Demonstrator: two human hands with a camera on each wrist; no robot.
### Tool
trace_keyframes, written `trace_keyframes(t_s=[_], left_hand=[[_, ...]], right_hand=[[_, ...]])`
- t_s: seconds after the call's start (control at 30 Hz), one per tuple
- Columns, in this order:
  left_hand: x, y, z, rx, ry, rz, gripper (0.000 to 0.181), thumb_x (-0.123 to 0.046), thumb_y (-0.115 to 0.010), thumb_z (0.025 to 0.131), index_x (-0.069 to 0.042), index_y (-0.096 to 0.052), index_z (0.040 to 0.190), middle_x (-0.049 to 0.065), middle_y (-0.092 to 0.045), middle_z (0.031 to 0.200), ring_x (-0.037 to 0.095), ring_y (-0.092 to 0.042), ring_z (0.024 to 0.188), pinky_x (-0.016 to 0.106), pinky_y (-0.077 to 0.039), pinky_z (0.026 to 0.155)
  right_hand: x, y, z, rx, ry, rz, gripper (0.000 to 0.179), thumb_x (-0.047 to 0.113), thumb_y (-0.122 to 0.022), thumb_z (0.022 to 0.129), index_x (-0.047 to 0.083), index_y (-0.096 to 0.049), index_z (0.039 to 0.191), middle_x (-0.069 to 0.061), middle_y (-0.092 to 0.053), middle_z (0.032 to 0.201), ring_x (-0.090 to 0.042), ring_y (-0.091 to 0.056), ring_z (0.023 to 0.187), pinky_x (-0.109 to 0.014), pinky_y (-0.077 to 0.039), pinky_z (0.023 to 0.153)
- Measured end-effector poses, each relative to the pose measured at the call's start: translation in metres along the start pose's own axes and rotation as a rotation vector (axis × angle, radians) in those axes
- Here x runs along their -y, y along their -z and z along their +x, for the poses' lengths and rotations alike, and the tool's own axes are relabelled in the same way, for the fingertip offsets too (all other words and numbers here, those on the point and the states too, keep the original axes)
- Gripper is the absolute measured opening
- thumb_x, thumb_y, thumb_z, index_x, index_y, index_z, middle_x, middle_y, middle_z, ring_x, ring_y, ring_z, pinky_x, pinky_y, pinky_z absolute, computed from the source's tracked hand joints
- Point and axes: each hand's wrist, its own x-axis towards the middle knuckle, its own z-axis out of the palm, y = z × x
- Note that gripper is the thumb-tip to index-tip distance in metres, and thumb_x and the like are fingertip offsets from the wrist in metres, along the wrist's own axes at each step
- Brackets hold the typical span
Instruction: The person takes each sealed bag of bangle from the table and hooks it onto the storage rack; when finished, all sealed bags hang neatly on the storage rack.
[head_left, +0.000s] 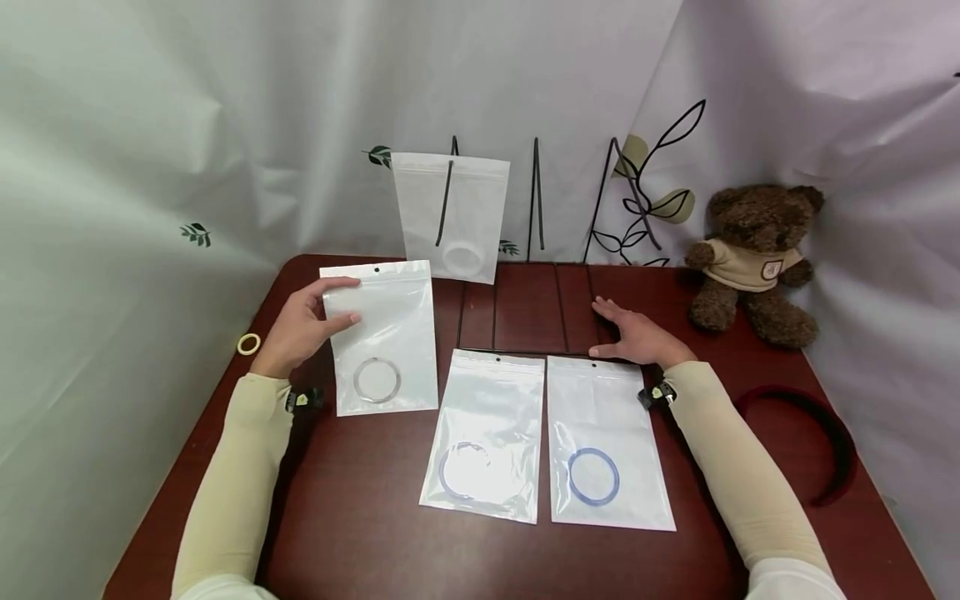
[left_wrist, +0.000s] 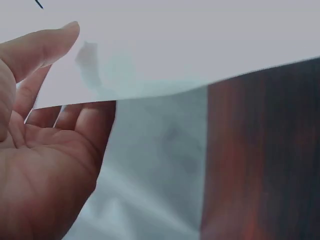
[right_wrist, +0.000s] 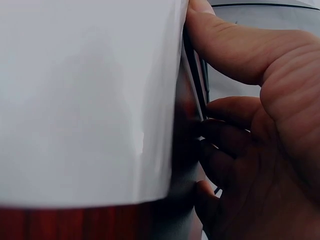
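My left hand (head_left: pixel 303 321) holds the left side of a white zip bag (head_left: pixel 397 317), thumb (left_wrist: pixel 50 47) in front and fingers behind it. A clear bangle (head_left: pixel 377 358) shows in that bag's lower half. Over the top of another zip bag (head_left: pixel 611 400) on the right my right hand (head_left: pixel 637 335) is held, fingers extended, thumb near its top edge. That bag carries a blue bangle (head_left: pixel 573 475). Between them lies a third zip bag (head_left: pixel 498 400), its pale bangle (head_left: pixel 442 473) partly lost in glare. In the right wrist view the thumb (right_wrist: pixel 230 47) is beside the bag's edge.
A fourth zip bag (head_left: pixel 420 208) hangs on a black wire rack (head_left: pixel 533 200) at the back. A brown teddy bear (head_left: pixel 757 258) sits back right, above a dark red headband (head_left: pixel 843 446). A yellow ring (head_left: pixel 240 343) lies by the left table edge.
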Motion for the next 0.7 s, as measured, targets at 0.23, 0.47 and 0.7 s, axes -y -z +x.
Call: trace_keyframes(t_s=[0.23, 0.47, 0.7], left_hand=[[-0.027, 0.0, -0.013, -0.038, -0.138, -0.049, 0.049, -0.013, -0.08, 0.086, -0.019, -0.065, 0.132, -0.003, -0.065, 0.102, 0.007, -0.063, 0.068, 0.024, -0.054, 0.058], [-0.057, -0.008, -0.022, -0.063, -0.326, -0.034, 0.044, -0.005, -0.08, 0.084, -0.015, -0.069, 0.125, -0.011, -0.065, 0.089, 0.005, -0.048, 0.057, 0.023, -0.039, 0.05], [-0.08, -0.026, -0.02, -0.094, -0.513, -0.097, 0.044, 0.01, -0.077, 0.08, -0.006, -0.071, 0.12, -0.01, -0.07, 0.111, 0.005, -0.047, 0.06, 0.019, -0.039, 0.053]], right_hand=[[0.001, 0.001, 0.0, 0.007, -0.004, 0.007, 0.105, 0.051, -0.077, 0.085, 0.014, -0.017, 0.162, -0.015, -0.006, 0.17, -0.045, -0.01, 0.155, -0.064, -0.02, 0.12], [0.004, 0.0, 0.004, 0.012, 0.001, 0.002, 0.105, 0.05, -0.077, 0.085, 0.013, -0.017, 0.162, -0.014, -0.007, 0.17, -0.043, -0.011, 0.155, -0.062, -0.021, 0.121], [0.0, 0.003, 0.003, 0.006, 0.0, 0.004, 0.105, 0.049, -0.078, 0.084, 0.013, -0.019, 0.162, -0.016, -0.008, 0.17, -0.044, -0.012, 0.155, -0.062, -0.022, 0.121]])
